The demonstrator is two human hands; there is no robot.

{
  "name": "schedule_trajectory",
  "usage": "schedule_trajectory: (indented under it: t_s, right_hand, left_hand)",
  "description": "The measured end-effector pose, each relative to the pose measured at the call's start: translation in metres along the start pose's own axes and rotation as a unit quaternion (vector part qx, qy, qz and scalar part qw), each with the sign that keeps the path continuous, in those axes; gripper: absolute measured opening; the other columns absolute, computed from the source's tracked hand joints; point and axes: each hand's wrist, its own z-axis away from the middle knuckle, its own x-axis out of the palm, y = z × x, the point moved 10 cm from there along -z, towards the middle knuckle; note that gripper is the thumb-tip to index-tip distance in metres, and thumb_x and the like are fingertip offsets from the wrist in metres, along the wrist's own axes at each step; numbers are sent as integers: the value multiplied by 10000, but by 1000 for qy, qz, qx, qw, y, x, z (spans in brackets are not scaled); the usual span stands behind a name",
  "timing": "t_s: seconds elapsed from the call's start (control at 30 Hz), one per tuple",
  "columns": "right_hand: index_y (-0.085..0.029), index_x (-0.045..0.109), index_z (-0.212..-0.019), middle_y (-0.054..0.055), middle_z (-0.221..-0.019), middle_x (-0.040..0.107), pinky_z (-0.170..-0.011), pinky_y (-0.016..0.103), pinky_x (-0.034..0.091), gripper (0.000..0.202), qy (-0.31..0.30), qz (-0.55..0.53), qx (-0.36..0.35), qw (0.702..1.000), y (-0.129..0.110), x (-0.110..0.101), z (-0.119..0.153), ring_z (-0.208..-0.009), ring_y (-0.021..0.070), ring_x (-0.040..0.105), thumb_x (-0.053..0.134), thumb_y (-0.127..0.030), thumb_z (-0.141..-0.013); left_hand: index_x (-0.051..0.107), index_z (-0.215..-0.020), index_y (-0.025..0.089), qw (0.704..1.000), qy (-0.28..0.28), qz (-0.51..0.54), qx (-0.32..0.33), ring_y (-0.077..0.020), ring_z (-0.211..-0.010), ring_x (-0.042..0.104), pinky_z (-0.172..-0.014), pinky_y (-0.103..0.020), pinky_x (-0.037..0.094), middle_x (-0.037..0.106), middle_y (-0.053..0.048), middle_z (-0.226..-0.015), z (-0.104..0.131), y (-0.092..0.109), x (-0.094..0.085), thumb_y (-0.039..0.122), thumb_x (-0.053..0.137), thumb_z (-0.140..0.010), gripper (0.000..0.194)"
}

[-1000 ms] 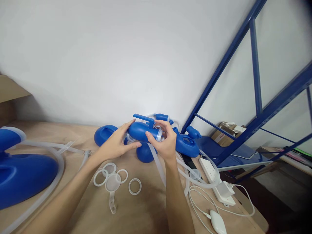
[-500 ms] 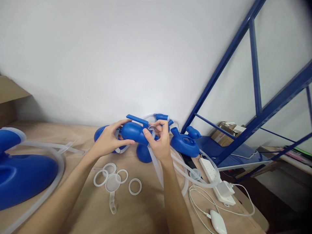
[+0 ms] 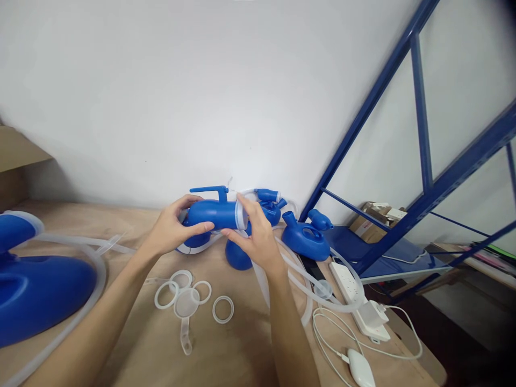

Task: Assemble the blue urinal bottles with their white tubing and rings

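Between my hands, above the table, is a blue plastic urinal bottle lying level, its bar handle upward. My left hand grips its left end, thumb along the near side. At the right end, around the mouth, sits a white ring cap. My right hand wraps this end, fingers over the top and thumb below; its fingertips are partly hidden. Nearer me on the table lie several white rings and a translucent round cap with a strap.
A large blue bottle with a clear hose stands at left. Behind and right are more blue bottles and looping clear tubes. A white power strip, cables and a white mouse-shaped device lie at right, beside a blue metal rack.
The bottle has turned and shifted slightly left, bringing its white-ringed end into view. My right hand has gone from pinching near a clear strap to wrapping that end.
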Motion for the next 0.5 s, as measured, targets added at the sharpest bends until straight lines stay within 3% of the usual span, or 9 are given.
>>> schedule_trajectory:
  t_s: [0.1,0.3,0.5]
  right_hand:
    - [-259,598,-1453,146,-1286,723,-1038,477,613,576,-6,68,-66,995,-8,-1,1,-1189,320,723,724,-538,-966]
    - [-246,633,-1402,113,-1130,789,-809,387,655,575,-62,108,-86,988,-11,-4,7,-953,287,783,705,-602,-957]
    - [-229,599,-1439,116,-1202,783,-807,371,639,596,-91,88,-72,989,-19,2,7,-898,258,778,671,-603,-981]
  left_hand:
    - [756,-1171,172,999,-40,16,-14,-358,-1096,723,-919,-447,628,777,-139,-1204,1,-2,5,690,872,-643,749]
    - [812,-1141,180,993,-97,58,-19,-380,-1164,715,-1030,-460,603,795,-122,-1204,2,-4,14,679,924,-569,767]
    - [825,-1130,180,992,-112,57,-29,-390,-1126,728,-983,-439,621,804,-120,-1176,1,-16,6,710,930,-514,819]
